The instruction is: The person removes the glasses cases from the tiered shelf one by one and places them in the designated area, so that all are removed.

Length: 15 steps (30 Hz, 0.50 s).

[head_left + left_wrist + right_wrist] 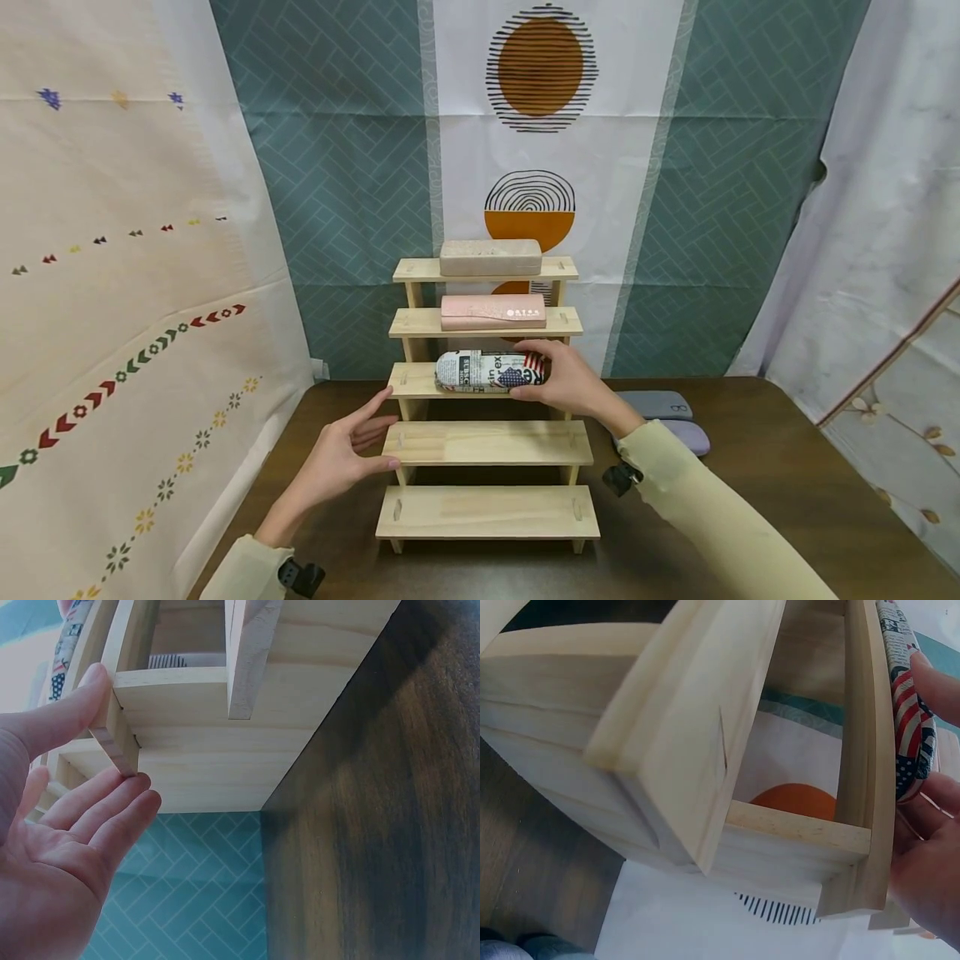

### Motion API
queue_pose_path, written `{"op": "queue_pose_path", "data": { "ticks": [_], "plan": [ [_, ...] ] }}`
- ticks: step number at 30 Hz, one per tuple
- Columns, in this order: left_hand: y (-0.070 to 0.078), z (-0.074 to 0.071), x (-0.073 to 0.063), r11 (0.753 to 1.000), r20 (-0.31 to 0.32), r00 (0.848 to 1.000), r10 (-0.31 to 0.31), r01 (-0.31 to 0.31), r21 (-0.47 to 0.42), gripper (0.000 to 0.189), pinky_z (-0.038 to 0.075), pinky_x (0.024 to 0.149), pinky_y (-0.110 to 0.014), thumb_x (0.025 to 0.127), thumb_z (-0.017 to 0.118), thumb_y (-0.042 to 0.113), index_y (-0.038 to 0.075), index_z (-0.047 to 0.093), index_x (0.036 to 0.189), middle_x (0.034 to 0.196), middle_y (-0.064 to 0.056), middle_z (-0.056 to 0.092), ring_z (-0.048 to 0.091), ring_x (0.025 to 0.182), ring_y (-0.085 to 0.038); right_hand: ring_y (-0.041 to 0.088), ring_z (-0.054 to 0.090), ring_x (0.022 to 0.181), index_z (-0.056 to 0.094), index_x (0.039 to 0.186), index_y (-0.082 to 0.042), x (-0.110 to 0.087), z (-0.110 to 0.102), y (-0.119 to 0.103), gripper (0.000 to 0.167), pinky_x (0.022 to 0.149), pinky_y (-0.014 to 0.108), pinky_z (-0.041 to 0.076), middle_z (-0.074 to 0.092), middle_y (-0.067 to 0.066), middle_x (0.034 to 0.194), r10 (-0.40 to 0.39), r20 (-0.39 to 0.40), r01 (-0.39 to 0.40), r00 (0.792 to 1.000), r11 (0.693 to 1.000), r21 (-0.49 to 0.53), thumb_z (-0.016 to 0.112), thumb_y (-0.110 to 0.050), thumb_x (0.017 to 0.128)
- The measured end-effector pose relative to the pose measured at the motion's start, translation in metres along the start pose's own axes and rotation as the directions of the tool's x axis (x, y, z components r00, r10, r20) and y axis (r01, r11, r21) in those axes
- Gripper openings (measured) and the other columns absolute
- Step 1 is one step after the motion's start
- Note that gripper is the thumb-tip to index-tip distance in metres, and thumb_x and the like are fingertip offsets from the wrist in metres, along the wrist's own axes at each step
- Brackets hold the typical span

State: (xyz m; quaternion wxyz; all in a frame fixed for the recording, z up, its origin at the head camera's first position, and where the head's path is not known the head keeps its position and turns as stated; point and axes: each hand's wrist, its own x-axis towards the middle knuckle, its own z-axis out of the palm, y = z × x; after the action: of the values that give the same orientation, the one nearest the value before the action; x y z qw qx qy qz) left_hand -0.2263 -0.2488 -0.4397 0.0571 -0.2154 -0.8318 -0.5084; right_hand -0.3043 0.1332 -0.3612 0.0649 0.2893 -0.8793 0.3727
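Observation:
A stepped wooden display stand (pixel 487 512) faces me on the table. My right hand (pixel 562 383) holds the right end of a newspaper-print glasses case (pixel 476 372), which lies lengthwise on the middle tier. In the right wrist view, thumb and fingers grip the flag-patterned end of this case (pixel 906 727). My left hand (pixel 348 450) is at the stand's left side. The left wrist view shows its thumb and fingertips on opposite edges of one tier's end (pixel 116 735). A pink glasses case (pixel 491 312) lies one tier above, and an off-white case (pixel 490 259) is on the top tier.
On the dark wooden table (pixel 750 500), a grey glasses case (pixel 656 405) and a purple case (pixel 686 435) lie right of the stand, partly behind my right forearm. A patterned cloth (pixel 360 208) hangs behind the stand, with more cloth at both sides.

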Motion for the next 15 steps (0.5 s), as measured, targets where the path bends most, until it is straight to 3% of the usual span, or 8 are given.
{"op": "queue_pose_path", "data": {
  "ticks": [15],
  "plan": [
    [-0.0010,-0.0004,0.0001,1.000,-0.008,1.000,-0.004,0.004,0.008,0.103,0.054,0.102,-0.050,0.079,0.095,0.010,0.023,0.040,0.165,0.136,-0.019,0.067,0.065,0.127,-0.037,0.021,0.064,0.094,0.066,0.141,-0.007,0.0020,0.0033,-0.0007,0.066,0.082,0.041,0.055,0.068,0.009,0.119,0.010,-0.013,-0.010,1.000,1.000,0.008,0.093,-0.027,0.084]
  ]
}}
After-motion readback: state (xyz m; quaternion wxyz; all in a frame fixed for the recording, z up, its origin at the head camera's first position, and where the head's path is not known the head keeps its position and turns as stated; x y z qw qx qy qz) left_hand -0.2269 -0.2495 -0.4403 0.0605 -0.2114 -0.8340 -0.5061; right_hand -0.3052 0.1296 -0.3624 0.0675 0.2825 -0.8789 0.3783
